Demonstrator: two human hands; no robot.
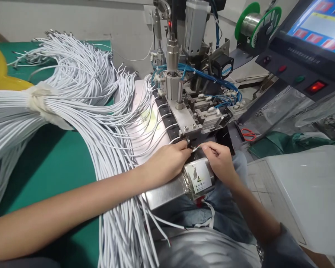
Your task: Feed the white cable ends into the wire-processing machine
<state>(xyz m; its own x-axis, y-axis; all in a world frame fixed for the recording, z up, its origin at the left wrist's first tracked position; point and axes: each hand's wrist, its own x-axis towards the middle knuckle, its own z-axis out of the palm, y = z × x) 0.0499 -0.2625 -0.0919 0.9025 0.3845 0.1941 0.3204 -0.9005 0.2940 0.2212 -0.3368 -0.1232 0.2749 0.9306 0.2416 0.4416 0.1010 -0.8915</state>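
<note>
My left hand (pixel 170 160) is closed at the front end of the machine's black track, its fingertips round the end of a white cable. Facing it on the right, my right hand (pixel 219 160) pinches something small and thin near a light-coloured connector (pixel 194 149) between the two hands. Just below them is a metal block with a white label (pixel 199 177). Several white cables (pixel 153 143) run from the big bundle on the left into the black track (pixel 164 111). Under my left forearm hangs the loose part of the bundle (pixel 123 223).
The soldering machine (pixel 184 115) stands ahead, with a solder wire spool (pixel 252 24) and a control screen (pixel 318 29) at upper right. Red scissors (pixel 249 134) lie right of it. A white surface (pixel 309 193) is at right; a green mat (pixel 58 167) lies left.
</note>
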